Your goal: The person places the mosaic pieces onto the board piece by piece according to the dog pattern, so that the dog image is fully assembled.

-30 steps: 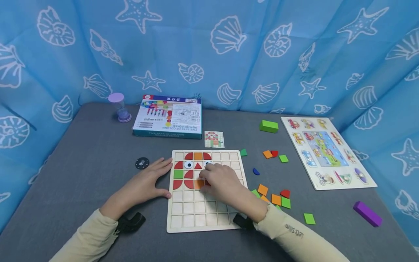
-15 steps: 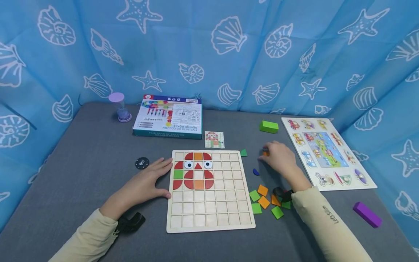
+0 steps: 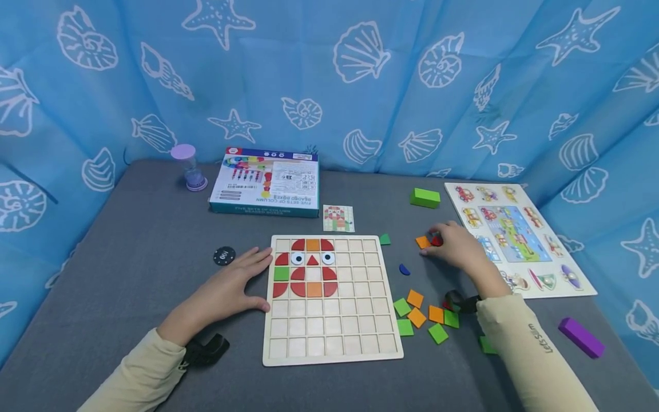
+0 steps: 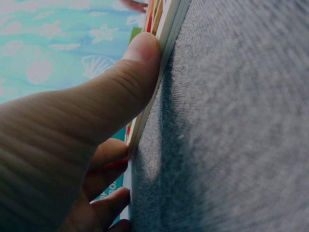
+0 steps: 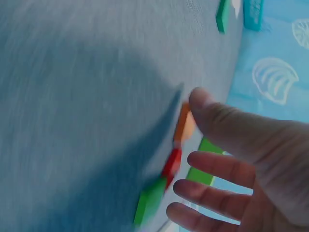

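Observation:
The square wooden grid board [image 3: 360, 320] lies flat, with red, orange and green pieces and two round eye pieces [image 3: 328, 258] in its upper left cells. My left hand [image 3: 226, 292] rests against the board's left edge, thumb and fingertips touching its side; the left wrist view shows this thumb [image 4: 140, 53] on the edge. My right hand [image 3: 458, 249] reaches to the table right of the board, over a red quarter-circle tile [image 3: 436, 240] beside an orange square tile [image 3: 423, 242]. In the right wrist view thumb and fingers [image 5: 217, 166] are spread, nothing held between them.
Several orange [image 3: 415, 298] and green tiles [image 3: 438, 333] lie right of the board, a blue half-circle [image 3: 404, 269] above them. Behind stand a bead game box [image 3: 265, 191] and a pattern card [image 3: 338, 218]. A picture puzzle [image 3: 566, 280] and purple block [image 3: 580, 337] lie far right.
My right hand has left the board and moved right, first to the orange square tile, then to the red tile beside it. My left hand has stayed at the board's edge.

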Demonstrator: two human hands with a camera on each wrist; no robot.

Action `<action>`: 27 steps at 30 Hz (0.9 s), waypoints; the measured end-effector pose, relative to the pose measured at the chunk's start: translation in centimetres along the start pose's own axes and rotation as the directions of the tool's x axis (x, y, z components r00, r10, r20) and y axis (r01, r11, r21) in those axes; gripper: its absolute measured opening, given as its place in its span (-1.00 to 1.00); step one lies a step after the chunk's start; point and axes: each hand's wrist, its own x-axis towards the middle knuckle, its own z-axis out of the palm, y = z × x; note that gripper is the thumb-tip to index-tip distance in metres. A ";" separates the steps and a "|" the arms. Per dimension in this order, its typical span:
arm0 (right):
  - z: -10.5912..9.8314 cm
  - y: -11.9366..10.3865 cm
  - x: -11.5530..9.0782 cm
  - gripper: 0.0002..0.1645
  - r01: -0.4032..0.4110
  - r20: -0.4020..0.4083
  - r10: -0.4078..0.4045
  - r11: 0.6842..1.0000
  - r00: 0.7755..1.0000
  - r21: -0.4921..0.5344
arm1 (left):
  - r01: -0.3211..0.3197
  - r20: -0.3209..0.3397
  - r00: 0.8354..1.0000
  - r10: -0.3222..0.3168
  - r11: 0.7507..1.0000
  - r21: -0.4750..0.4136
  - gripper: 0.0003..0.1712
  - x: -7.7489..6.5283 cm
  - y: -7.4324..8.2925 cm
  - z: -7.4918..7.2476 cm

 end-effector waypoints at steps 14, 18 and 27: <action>-1.2 4.1 -1.8 -0.45 -0.024 0.076 0.018 0.997 0.997 0.072 | -0.002 0.012 1.000 0.002 1.000 0.001 0.09 0.0 0.1 0.0; -0.5 3.9 -1.8 -0.45 -0.040 0.056 0.036 0.997 0.998 0.072 | 0.002 0.008 1.000 -0.002 1.000 0.002 0.09 0.0 0.1 0.0; 0.3 2.3 -2.1 -0.66 -0.090 -0.034 0.091 0.995 0.995 0.043 | -0.007 0.004 1.000 0.007 1.000 0.003 0.10 0.0 0.0 0.0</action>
